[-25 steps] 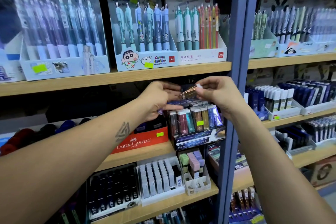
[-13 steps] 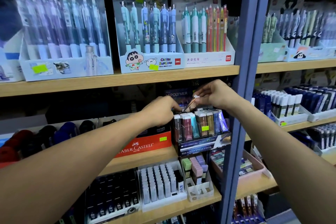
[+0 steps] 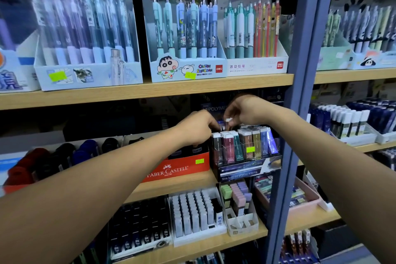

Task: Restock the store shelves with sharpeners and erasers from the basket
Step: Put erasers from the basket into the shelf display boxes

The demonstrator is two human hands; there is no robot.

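Your right hand [image 3: 246, 113] pinches a slim eraser [image 3: 228, 123] by its white top, holding it upright just above the back row of the eraser display box [image 3: 246, 169] on the middle shelf [image 3: 175, 186]. Your left hand [image 3: 197, 128] curls at the box's left rear corner, beside the red carton [image 3: 177, 167]; whether that grip clamps anything or only steadies the box, you cannot tell from here. The step in hand looks like seating this eraser into a free slot behind the front row of coloured erasers [image 3: 242, 146]. Keep the eraser vertical and line it up with its neighbours before you lower it, so it slides between them instead of catching on their caps. Let your left hand hold the box steady, since the box could tip or shift back under a push. Release only once the bottom is down. The basket is not in view, so expect to turn away for the next piece.
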